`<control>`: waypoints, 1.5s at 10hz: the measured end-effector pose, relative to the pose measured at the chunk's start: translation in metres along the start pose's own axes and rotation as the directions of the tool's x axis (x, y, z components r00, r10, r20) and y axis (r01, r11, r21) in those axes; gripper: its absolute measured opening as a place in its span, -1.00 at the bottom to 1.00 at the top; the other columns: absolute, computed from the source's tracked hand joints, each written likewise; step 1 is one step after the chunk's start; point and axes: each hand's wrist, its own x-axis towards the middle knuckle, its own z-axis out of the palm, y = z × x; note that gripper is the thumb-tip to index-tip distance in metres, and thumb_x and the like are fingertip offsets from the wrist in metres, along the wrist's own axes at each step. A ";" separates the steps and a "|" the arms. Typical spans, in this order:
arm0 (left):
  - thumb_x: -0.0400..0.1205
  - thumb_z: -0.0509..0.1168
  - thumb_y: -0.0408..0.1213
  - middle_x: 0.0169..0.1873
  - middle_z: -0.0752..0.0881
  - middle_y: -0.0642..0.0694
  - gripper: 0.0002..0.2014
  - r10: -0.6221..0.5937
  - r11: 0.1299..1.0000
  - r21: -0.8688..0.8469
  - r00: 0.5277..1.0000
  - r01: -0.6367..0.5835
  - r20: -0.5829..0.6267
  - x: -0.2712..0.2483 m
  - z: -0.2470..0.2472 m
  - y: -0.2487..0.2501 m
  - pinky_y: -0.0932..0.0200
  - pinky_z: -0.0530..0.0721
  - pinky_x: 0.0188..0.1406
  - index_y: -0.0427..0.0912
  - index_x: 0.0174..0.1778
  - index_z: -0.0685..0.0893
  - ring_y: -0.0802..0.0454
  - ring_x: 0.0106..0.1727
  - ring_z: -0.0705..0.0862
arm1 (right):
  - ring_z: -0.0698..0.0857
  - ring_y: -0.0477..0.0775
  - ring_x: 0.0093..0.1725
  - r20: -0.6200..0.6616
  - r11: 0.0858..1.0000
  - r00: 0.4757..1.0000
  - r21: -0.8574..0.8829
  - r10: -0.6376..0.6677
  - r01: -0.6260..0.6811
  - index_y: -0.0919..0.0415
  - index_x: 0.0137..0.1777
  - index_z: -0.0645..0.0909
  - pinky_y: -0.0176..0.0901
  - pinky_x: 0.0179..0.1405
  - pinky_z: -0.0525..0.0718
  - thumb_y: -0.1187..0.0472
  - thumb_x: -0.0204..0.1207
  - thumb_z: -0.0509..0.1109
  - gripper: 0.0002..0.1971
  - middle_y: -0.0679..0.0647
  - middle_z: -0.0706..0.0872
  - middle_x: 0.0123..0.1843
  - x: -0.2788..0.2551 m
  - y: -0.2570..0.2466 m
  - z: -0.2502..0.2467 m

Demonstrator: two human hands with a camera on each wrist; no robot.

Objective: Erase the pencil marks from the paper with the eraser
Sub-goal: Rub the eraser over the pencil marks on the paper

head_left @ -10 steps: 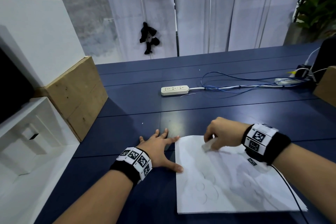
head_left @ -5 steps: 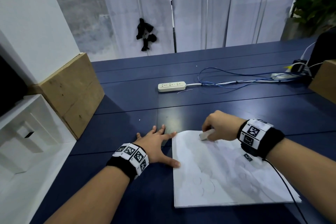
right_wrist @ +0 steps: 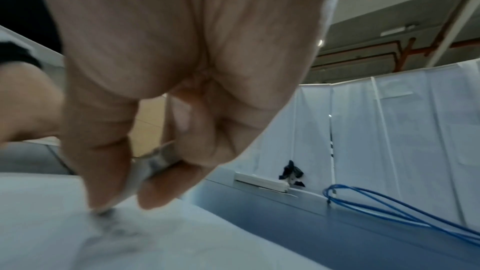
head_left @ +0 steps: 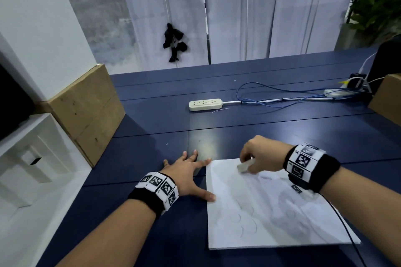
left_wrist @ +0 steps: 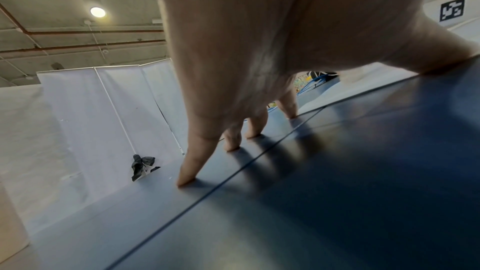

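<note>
A white sheet of paper [head_left: 271,208] with faint pencil circles and smudges lies on the dark blue table [head_left: 282,132]. My right hand [head_left: 258,156] pinches a white eraser [head_left: 244,167] and presses its tip onto the paper's far edge; in the right wrist view the eraser [right_wrist: 145,174] sits between thumb and fingers above grey smears on the paper [right_wrist: 64,233]. My left hand [head_left: 188,178] lies flat with spread fingers [left_wrist: 192,163] on the table [left_wrist: 337,202], its thumb touching the paper's left edge.
A white power strip [head_left: 205,104] and blue cables [head_left: 282,97] lie further back on the table. A cardboard box [head_left: 86,110] and white foam packing [head_left: 32,158] stand at the left. Another cardboard box [head_left: 388,97] is at the right edge.
My right hand has shifted the eraser a little along the top part of the paper. The left hand has stayed planted at the paper's left edge.
</note>
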 end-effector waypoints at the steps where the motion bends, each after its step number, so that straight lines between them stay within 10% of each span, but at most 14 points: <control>1: 0.16 0.43 0.58 0.75 -0.24 0.11 0.21 0.001 1.000 0.005 1.000 -0.001 -0.001 0.001 0.000 0.000 -0.67 -0.18 0.51 0.47 0.68 -0.06 -0.05 0.74 -0.30 | 0.66 -0.03 -0.32 0.136 0.996 0.988 0.056 -0.076 0.069 0.01 -0.15 0.75 -0.12 -0.30 0.67 -0.11 0.36 0.48 -0.78 -0.06 0.76 -0.31 -0.014 -0.010 0.003; 3: 0.15 0.42 0.60 0.74 -0.25 0.12 0.21 -0.001 1.000 0.010 1.000 0.001 0.000 0.001 -0.001 0.001 -0.67 -0.18 0.52 0.47 0.68 -0.06 -0.06 0.74 -0.30 | 0.65 -0.01 -0.32 -0.048 1.000 0.999 0.005 0.004 -0.004 0.05 -0.28 0.70 -0.19 -0.35 0.58 0.05 0.39 0.51 -0.89 -0.07 0.73 -0.37 0.013 0.001 -0.002; 5: 0.16 0.43 0.58 0.75 -0.24 0.12 0.20 0.002 1.000 0.005 1.000 -0.002 0.000 0.002 0.000 0.000 -0.67 -0.18 0.52 0.47 0.68 -0.05 -0.05 0.74 -0.30 | 0.66 -0.03 -0.34 0.151 0.992 0.984 0.096 -0.094 0.080 0.00 -0.15 0.75 -0.12 -0.31 0.67 -0.23 0.21 0.39 -0.63 -0.04 0.76 -0.33 -0.013 -0.007 0.002; 7: 0.16 0.43 0.58 0.75 -0.24 0.12 0.21 0.002 1.000 0.003 1.000 -0.002 0.000 0.001 -0.001 0.001 -0.67 -0.18 0.52 0.46 0.69 -0.05 -0.05 0.74 -0.30 | 0.57 -0.17 -0.47 -0.093 0.999 0.995 0.030 0.021 -0.018 -0.09 -0.46 0.60 -0.31 -0.48 0.53 -0.02 0.40 0.52 -0.76 -0.28 0.62 -0.58 0.006 0.012 -0.003; 9: 0.17 0.43 0.57 0.74 -0.24 0.12 0.20 0.003 1.000 -0.008 1.000 -0.003 0.006 0.001 0.000 0.001 -0.67 -0.18 0.52 0.46 0.69 -0.04 -0.05 0.74 -0.31 | 0.62 -0.09 -0.42 0.181 0.993 0.981 0.111 -0.071 0.051 -0.04 -0.17 0.76 -0.18 -0.33 0.67 -0.29 0.19 0.42 -0.62 0.00 0.76 -0.40 -0.020 -0.004 -0.002; 11: 0.12 0.41 0.61 0.74 -0.24 0.13 0.22 0.000 1.000 0.005 1.000 0.000 -0.006 0.004 0.001 0.000 -0.66 -0.15 0.53 0.49 0.67 -0.06 -0.03 0.75 -0.29 | 0.59 -0.06 -0.36 -0.089 1.000 0.996 -0.003 0.023 -0.023 0.04 -0.20 0.77 -0.26 -0.41 0.46 0.03 0.41 0.52 -0.89 -0.14 0.63 -0.48 0.003 0.006 -0.006; 13: 0.10 0.40 0.62 0.74 -0.24 0.11 0.24 0.007 1.000 0.000 1.000 -0.007 -0.010 0.006 0.003 -0.003 -0.70 -0.15 0.50 0.49 0.67 -0.06 -0.06 0.75 -0.29 | 0.57 -0.13 -0.45 0.195 0.993 0.978 0.099 -0.080 0.062 0.00 -0.25 0.72 -0.14 -0.30 0.68 -0.11 0.35 0.55 -0.80 -0.05 0.76 -0.43 -0.019 -0.006 -0.004; 15: 0.10 0.41 0.62 0.74 -0.25 0.11 0.25 0.004 1.000 0.001 1.000 -0.004 -0.004 0.005 0.002 -0.001 -0.69 -0.15 0.51 0.48 0.68 -0.07 -0.06 0.74 -0.30 | 0.61 -0.04 -0.33 -0.086 0.999 0.996 -0.023 0.028 -0.030 -0.03 -0.16 0.81 -0.30 -0.47 0.46 0.09 0.32 0.56 -0.90 -0.20 0.59 -0.53 0.014 0.004 -0.012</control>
